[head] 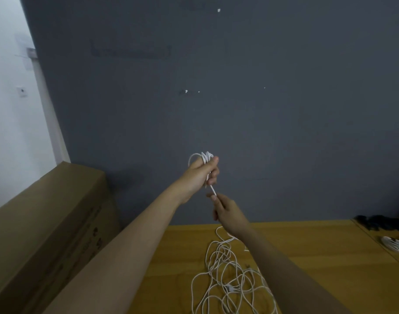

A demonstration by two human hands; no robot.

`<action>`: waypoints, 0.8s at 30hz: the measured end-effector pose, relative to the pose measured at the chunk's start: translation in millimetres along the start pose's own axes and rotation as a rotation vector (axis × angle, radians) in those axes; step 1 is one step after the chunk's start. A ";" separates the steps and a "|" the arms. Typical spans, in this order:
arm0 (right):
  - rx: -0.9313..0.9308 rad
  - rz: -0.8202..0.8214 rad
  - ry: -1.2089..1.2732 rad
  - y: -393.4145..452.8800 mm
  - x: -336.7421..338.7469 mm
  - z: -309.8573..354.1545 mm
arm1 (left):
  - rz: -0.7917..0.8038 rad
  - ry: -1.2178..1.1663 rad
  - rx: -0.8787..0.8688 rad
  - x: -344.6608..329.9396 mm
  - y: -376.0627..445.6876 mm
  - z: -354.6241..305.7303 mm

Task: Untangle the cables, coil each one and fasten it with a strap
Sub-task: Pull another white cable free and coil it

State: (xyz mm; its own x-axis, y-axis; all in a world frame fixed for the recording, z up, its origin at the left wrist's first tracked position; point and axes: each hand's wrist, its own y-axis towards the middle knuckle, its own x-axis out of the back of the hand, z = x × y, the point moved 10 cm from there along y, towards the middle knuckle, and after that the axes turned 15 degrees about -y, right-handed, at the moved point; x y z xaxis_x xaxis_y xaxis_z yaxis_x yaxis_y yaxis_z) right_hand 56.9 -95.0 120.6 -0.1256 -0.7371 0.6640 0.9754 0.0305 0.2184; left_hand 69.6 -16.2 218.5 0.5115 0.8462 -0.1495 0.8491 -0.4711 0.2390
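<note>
Head view: your left hand (202,172) is raised in front of the dark grey wall (239,87), fingers curled round a small coil of thin white cable (204,157) whose loops stick out above the fist. Just below it, your right hand (225,210) pinches the straight run of that cable between thumb and fingers. Beneath both hands a loose tangle of white cables (230,275) lies on the yellow-brown wooden table (318,257). Far right on the table: a bundle of white cable (396,243), black items (380,222) behind it, blurred. Large brown cardboard box (46,223) at left.
</note>
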 end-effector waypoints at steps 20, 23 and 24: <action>0.080 0.121 -0.195 -4.4 47.8 19.7 | 0.095 0.872 0.147 22.2 15.1 44.7; 0.172 -0.043 -0.367 5.4 73.0 26.1 | 0.159 0.817 0.171 11.0 9.3 44.3; 0.213 -0.097 -0.428 8.2 79.7 31.7 | 0.180 0.802 0.172 6.1 8.4 43.2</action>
State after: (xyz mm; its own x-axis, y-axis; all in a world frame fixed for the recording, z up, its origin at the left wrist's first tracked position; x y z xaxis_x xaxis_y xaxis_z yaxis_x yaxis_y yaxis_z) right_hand 49.1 -132.1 198.0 -0.3208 -0.4012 0.8580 0.9023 0.1460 0.4057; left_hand 85.6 -25.8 178.2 0.4473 0.6450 0.6196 0.8050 -0.5922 0.0352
